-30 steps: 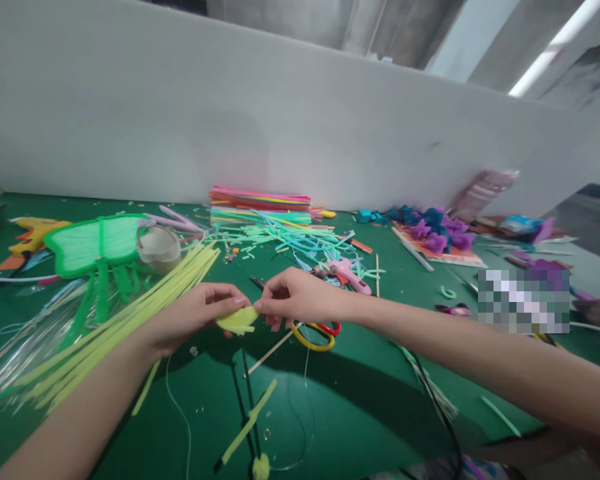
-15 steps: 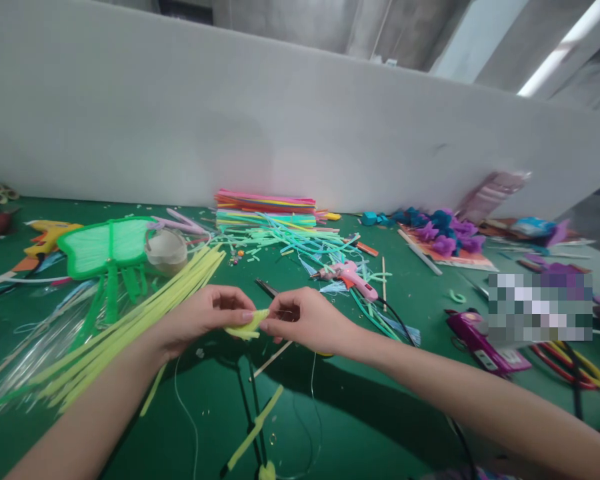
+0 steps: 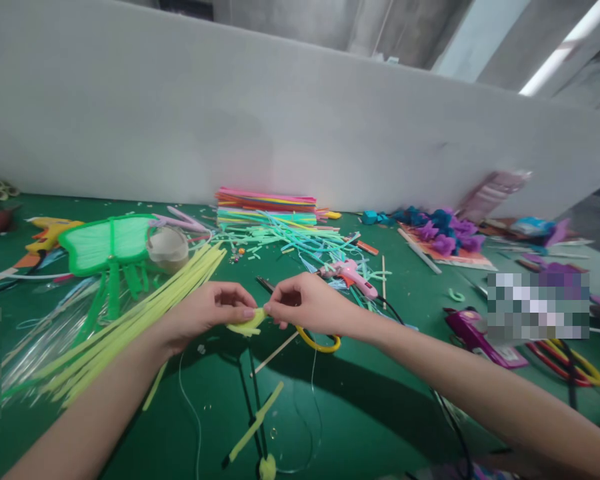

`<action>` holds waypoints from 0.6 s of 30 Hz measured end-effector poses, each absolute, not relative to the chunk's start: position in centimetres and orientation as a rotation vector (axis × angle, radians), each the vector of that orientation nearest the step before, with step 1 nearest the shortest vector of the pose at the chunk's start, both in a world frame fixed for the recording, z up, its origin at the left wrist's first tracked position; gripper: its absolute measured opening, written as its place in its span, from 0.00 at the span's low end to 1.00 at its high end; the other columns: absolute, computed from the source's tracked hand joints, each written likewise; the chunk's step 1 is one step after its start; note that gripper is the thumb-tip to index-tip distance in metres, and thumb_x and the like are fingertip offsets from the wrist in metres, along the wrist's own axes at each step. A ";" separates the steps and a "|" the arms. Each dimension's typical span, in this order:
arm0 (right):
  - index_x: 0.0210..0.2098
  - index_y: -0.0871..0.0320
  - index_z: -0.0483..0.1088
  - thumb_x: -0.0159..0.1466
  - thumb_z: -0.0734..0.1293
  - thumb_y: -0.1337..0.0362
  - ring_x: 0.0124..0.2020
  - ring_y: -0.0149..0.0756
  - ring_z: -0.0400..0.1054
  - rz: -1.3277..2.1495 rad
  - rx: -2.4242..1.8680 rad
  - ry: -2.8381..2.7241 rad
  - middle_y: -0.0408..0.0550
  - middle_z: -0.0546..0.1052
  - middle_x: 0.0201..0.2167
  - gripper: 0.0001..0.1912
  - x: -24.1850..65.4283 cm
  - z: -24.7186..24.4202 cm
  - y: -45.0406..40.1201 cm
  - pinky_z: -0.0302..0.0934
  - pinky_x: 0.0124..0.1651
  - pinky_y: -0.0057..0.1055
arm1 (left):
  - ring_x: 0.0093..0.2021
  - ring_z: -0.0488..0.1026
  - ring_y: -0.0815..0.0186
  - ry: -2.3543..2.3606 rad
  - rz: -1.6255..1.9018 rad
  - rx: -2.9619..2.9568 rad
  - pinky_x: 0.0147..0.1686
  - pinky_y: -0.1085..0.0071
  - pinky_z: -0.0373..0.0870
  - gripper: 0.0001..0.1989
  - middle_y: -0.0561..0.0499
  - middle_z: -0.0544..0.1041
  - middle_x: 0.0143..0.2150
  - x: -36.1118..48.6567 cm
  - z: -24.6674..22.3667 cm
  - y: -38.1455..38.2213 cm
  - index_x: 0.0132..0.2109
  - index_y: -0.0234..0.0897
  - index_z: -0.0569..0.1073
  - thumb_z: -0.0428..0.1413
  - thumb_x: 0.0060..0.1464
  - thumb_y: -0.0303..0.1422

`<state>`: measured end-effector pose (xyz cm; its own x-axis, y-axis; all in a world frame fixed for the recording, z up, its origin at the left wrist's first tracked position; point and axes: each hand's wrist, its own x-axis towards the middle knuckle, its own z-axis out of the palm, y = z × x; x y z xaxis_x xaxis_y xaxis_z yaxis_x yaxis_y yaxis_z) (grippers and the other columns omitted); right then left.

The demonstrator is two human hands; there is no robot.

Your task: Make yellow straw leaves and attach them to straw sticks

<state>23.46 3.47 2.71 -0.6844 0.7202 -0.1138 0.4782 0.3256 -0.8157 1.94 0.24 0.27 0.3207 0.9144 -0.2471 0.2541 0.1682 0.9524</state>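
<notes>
A small yellow piece of bent pipe cleaner [image 3: 247,325] is pinched between the thumb and fingers of my left hand [image 3: 220,308]. At its right tip the fingers of my right hand [image 3: 300,303] are pressed together; what they grip is too small to make out. Thin clear thread [image 3: 314,387] hangs below my hands and curves over the table. Scissors with a yellow handle [image 3: 325,345] lie partly hidden under my right hand. Below lie a loose yellow pipe cleaner piece [image 3: 256,423] and a yellow tuft [image 3: 267,467] on a dark stem.
Long yellow pipe cleaners [image 3: 145,327] lie under my left forearm, beside a green winged shape [image 3: 113,247]. A pink glue gun [image 3: 353,275] lies behind my right hand, near colored pipe cleaner bundles [image 3: 265,207]. A magenta tool [image 3: 480,340] is at right; a yellow glue gun [image 3: 53,233] is far left.
My right hand has shifted slightly up, its fingertips at the yellow piece's upper right tip. More of the scissors' yellow handle shows. My left hand still holds the piece.
</notes>
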 end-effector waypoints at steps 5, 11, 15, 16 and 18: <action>0.28 0.60 0.71 0.61 0.66 0.59 0.25 0.28 0.68 1.335 -1.055 -2.165 0.43 0.75 0.23 0.11 23.2 2.0 3.1 0.61 0.29 0.24 | 0.35 0.70 0.65 1.142 0.685 1.260 0.36 0.70 0.69 0.16 0.52 0.73 0.32 1.9 0.4 0.1 0.38 0.36 0.76 0.64 0.45 0.42; 0.30 0.63 0.73 0.62 0.66 0.56 0.27 0.28 0.72 1.977 -1.116 -1.653 0.47 0.76 0.26 0.15 23.4 1.6 3.6 0.66 0.30 0.25 | 0.33 0.67 0.66 1.138 0.685 1.231 0.34 0.69 0.71 0.14 0.54 0.68 0.29 1.7 0.4 0.0 0.32 0.36 0.75 0.63 0.45 0.43; 0.30 0.63 0.73 0.61 0.68 0.58 0.27 0.28 0.72 2.102 -1.095 -1.479 0.47 0.75 0.27 0.13 23.5 1.4 3.6 0.67 0.30 0.24 | 0.32 0.67 0.66 1.158 0.733 1.273 0.33 0.72 0.70 0.15 0.54 0.69 0.28 1.8 0.2 0.1 0.31 0.36 0.75 0.63 0.44 0.44; 0.31 0.63 0.72 0.62 0.68 0.56 0.27 0.28 0.72 2.096 -1.087 -1.488 0.47 0.76 0.28 0.14 23.5 1.4 3.6 0.68 0.30 0.24 | 0.32 0.68 0.66 1.162 0.734 1.278 0.33 0.72 0.70 0.15 0.54 0.69 0.28 1.8 0.2 0.2 0.32 0.36 0.75 0.63 0.45 0.45; 0.32 0.62 0.72 0.62 0.67 0.53 0.28 0.28 0.72 2.065 -1.060 -1.548 0.49 0.77 0.32 0.16 23.4 1.4 3.6 0.68 0.29 0.24 | 0.32 0.69 0.66 1.169 0.722 1.283 0.33 0.71 0.71 0.16 0.53 0.71 0.29 1.9 0.1 0.2 0.33 0.36 0.76 0.62 0.45 0.45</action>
